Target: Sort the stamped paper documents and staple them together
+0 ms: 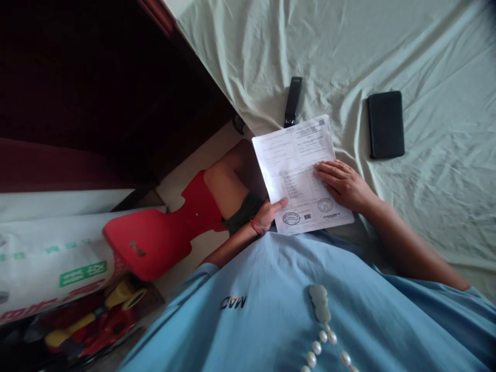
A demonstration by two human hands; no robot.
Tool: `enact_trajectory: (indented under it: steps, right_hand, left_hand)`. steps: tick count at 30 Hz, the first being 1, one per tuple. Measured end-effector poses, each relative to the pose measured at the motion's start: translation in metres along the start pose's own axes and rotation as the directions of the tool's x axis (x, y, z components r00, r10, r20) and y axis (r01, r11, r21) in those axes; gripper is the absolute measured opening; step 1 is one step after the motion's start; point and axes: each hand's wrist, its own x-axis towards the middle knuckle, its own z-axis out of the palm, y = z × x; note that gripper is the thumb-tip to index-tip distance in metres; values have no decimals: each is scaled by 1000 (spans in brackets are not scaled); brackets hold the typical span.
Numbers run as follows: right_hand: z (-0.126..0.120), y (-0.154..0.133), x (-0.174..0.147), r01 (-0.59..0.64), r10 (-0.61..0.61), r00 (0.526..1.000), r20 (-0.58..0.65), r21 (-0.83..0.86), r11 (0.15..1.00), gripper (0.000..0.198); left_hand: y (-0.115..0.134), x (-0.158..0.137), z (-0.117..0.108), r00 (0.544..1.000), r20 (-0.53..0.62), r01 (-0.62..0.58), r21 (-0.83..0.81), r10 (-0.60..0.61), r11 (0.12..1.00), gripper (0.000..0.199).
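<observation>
A small stack of printed white papers [287,165] lies across my lap at the bed's edge. The top sheet bears lines of text, round stamps near its lower edge and a small square code at a far corner. My left hand [268,213] grips the lower left edge, its thumb on top and its other fingers hidden underneath. On the right side of the sheet, my right hand [344,184] rests flat, its fingers stretched over the print. Just beyond the papers' far edge is a slim black object [293,101], stapler-like in shape.
A black rectangular case or notebook [386,125] lies on the wrinkled pale green bedsheet [437,170]. To my left are a red plastic chair [151,240], a white printed sack [46,263] and yellow and red items [104,320]. Dark furniture [96,77] stands at upper left.
</observation>
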Motion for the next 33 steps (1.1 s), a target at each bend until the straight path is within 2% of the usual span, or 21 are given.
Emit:
enact_trajectory:
  steps: [7,10,13,16,18,23,27,33]
  right_hand:
    - [0,-2,1,-19,19,1000,6,9,1000,49]
    - [1,-1,0,-23,23,1000,1,7,1000,50]
    - [2,-1,0,-24,24,1000,-4,1,1000,48]
    - [1,-1,1,-16,16,1000,-4,6,1000,47]
    - [-2,0,3,-6,6,1000,-7,32,999,45]
    - [-17,6,18,11,-12,1000,8,114,993,38]
    - [-30,7,39,14,-13,1000,-6,107,994,39]
    - [-47,8,85,-34,42,993,-110,68,997,38]
  left_hand:
    - [10,5,-2,987,-107,-114,80,123,990,70]
    - [16,9,2,978,-118,-161,84,171,983,71]
    - [19,16,4,955,-175,-216,142,239,966,66]
    - [17,24,1,926,-258,-216,230,274,949,58]
    - [16,27,-1,923,-276,-198,257,268,946,58]
    - [20,26,-5,938,-235,-189,267,254,945,58]
    - [30,25,-5,952,-203,-180,232,229,956,59]
    - [40,34,-2,980,-52,-178,186,191,966,82]
